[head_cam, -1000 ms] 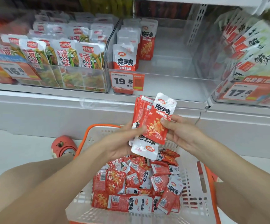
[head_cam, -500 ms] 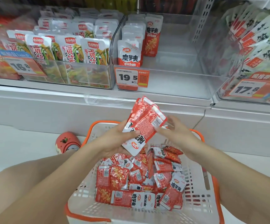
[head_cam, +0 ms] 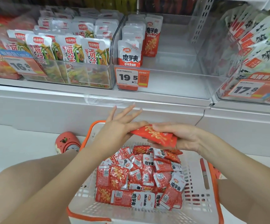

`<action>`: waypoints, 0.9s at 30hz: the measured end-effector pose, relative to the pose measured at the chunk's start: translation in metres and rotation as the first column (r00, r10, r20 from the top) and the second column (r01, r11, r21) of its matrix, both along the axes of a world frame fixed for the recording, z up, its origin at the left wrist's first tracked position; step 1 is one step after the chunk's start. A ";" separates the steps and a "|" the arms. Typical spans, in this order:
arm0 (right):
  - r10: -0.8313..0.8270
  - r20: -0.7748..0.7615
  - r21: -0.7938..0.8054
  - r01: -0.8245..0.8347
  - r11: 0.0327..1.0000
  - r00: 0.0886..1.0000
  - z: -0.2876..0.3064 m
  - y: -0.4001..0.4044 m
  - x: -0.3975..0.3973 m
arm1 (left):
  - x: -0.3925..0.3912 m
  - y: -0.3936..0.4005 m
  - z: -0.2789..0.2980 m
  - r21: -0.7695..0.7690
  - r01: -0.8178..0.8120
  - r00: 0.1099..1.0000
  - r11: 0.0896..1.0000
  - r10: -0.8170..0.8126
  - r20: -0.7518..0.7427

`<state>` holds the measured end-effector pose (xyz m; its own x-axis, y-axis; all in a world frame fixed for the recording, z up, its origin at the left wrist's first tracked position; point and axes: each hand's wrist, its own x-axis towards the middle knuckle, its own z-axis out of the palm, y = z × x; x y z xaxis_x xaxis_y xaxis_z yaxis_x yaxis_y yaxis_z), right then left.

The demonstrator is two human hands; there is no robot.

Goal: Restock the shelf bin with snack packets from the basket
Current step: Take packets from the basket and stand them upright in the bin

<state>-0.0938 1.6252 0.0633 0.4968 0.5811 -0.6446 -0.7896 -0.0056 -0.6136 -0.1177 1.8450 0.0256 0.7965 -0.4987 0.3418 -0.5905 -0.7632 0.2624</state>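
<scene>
The basket sits on the floor before the shelf, loose packets heaped inside; the shelf bin above holds two packet rows at its left

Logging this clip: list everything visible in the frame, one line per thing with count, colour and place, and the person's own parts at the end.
held packets: small stack, exact count unclear, red, above the basket between both hands
basket: one, white with orange rim, on the floor below the shelf
loose packets: many, red and white, heaped in the basket
shelf bin: one, clear, middle of shelf, mostly bare, right of its packets
binned packets: two short rows, red and white, left end of the shelf bin
price tag: one, orange and white, reads 19.5, on the bin front
green packets: many, white and green, bin to the left
shoe: one, red, left of the basket
left hand: fingers straight, thumb touching the stack's end
right hand: grips the stack
</scene>
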 end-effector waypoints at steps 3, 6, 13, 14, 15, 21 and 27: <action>-0.140 0.103 0.022 0.139 0.990 0.985 -0.009 0.014 -0.009 | -0.001 -0.010 0.001 -0.247 -0.277 0.954 0.929 0.296 0.044; -0.369 0.154 0.095 0.358 0.929 0.917 -0.015 0.023 -0.011 | -0.012 -0.031 0.019 -0.667 -0.597 0.794 0.445 0.211 -0.570; -0.373 0.184 0.202 0.336 0.920 0.909 -0.009 0.036 -0.018 | -0.008 -0.053 0.035 -0.573 -0.820 0.475 0.010 -0.546 -0.690; -0.368 0.212 0.166 0.337 0.926 0.905 -0.009 0.037 -0.017 | -0.007 -0.055 0.032 -0.580 -0.814 0.496 0.008 -0.509 -0.703; -0.363 0.252 0.122 0.342 0.932 0.897 -0.010 0.036 -0.016 | -0.006 -0.057 0.029 -0.591 -0.807 0.516 0.008 -0.477 -0.711; -0.238 0.542 -0.072 0.327 0.942 0.806 -0.014 0.033 -0.010 | -0.003 -0.054 0.026 -0.678 -0.727 0.640 0.113 -0.246 -0.728; -0.131 0.741 -0.246 0.448 0.860 0.658 -0.014 0.027 -0.008 | -0.005 -0.051 0.020 -0.671 -0.714 0.635 0.200 -0.219 -0.741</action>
